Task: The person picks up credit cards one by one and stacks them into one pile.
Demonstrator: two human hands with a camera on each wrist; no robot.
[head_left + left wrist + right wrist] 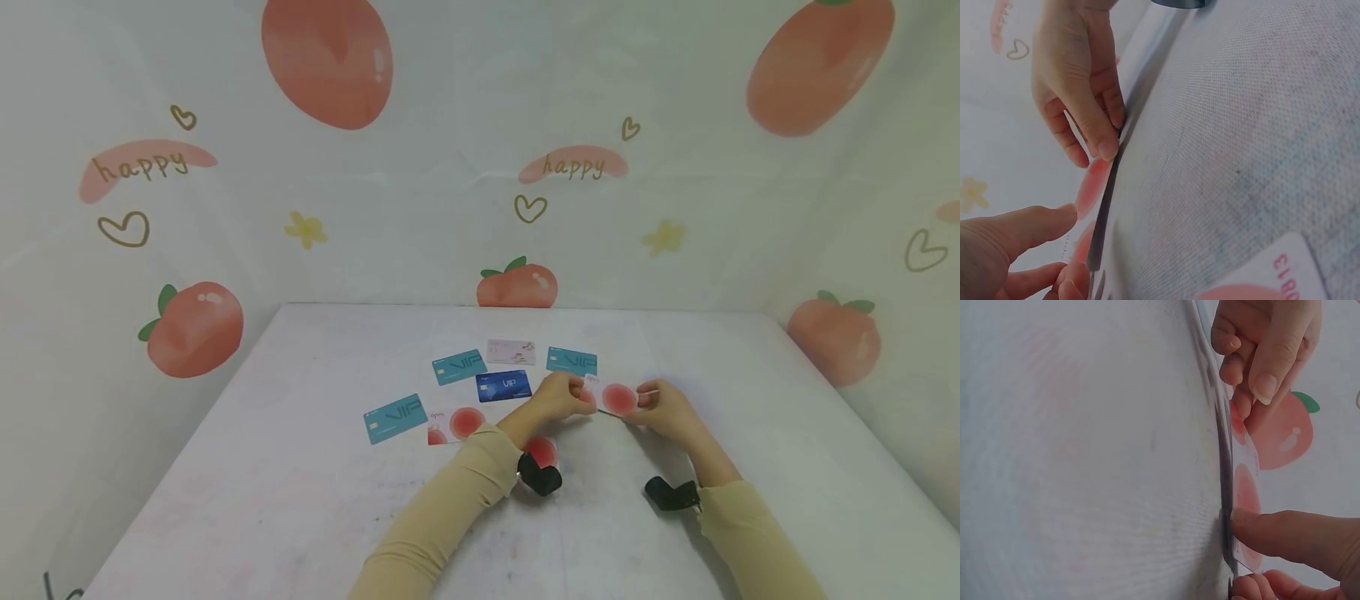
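A white card with red circles (611, 395) is tilted up just above the tabletop, between the two hands. My left hand (557, 397) pinches its left end, thumb (1050, 226) on one side and fingers on the other. At the opposite end, my right hand (666, 412) pinches the card between thumb (1285, 534) and fingers. The left wrist view shows the card (1092, 187) nearly edge-on, with a dark shadow along its lower edge. A second red-circled card (543, 452) lies under the left wrist, partly hidden.
Left of the hands lie another red-circled card (467, 423), a blue VIP card (503, 386) and teal VIP cards (395, 419), (459, 367). Farther back are a pale pink card (512, 352) and a teal card (572, 361). A patterned cloth (435, 208) hangs behind the white table (247, 483).
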